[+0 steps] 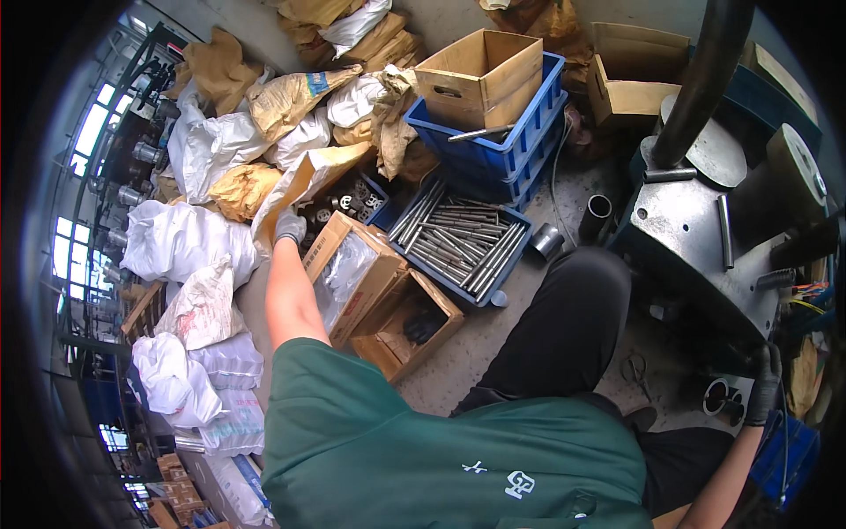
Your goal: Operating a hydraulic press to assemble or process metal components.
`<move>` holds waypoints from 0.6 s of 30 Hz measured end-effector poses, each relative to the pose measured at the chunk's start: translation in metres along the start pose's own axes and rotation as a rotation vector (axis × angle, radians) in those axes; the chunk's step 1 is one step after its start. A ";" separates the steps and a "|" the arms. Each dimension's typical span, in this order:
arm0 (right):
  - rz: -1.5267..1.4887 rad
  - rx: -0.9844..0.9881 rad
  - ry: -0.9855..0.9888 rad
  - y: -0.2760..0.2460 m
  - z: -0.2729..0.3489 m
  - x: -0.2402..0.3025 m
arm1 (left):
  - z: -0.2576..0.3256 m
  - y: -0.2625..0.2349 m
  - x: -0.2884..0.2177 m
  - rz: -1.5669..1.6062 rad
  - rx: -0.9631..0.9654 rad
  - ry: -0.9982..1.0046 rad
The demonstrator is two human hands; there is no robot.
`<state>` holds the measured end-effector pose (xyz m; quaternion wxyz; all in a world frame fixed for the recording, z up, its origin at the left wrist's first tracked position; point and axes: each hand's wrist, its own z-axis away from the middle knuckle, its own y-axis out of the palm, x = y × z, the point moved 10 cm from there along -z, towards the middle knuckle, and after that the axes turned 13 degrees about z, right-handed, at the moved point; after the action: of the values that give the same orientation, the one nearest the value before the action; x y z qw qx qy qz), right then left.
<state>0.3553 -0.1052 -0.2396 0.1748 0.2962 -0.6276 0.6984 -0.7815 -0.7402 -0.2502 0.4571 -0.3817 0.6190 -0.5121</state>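
Observation:
My left hand (289, 226), in a pale grey glove, reaches out to the edge of a yellow-brown lined sack (304, 181) and appears to touch it. Its fingers are too small and partly hidden to show what they hold. Just beyond, a bin holds several round metal parts (345, 203) with holes in them. My right hand (765, 383), in a dark grey glove, rests against the near side of the metal machine table (696, 220). Its fingers lie stretched out, with nothing seen in them. Short steel rods (725, 231) lie on that table.
A blue crate of steel rods (458, 242) stands ahead of my knee, next to an open carton (352, 273) and a wooden box (410, 331). Stacked blue crates (538, 132) bear a wooden box (480, 79). White sacks (189, 242) pile up at left. A thick dark post (705, 79) rises at right.

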 end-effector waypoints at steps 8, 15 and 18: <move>-0.074 -0.064 0.015 -0.003 -0.003 -0.005 | -0.025 -0.098 -0.164 0.023 -0.187 0.297; 0.024 -0.020 -0.030 -0.006 0.003 -0.002 | 0.032 -0.006 -0.201 -0.126 0.144 0.355; -0.043 0.000 -0.038 -0.004 -0.001 -0.009 | 0.053 0.011 -0.205 -0.159 0.118 0.439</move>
<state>0.3645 -0.1024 -0.2423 0.1780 0.3227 -0.6244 0.6887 -0.6709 -0.5606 -0.2279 0.2912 -0.2812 0.6408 -0.6523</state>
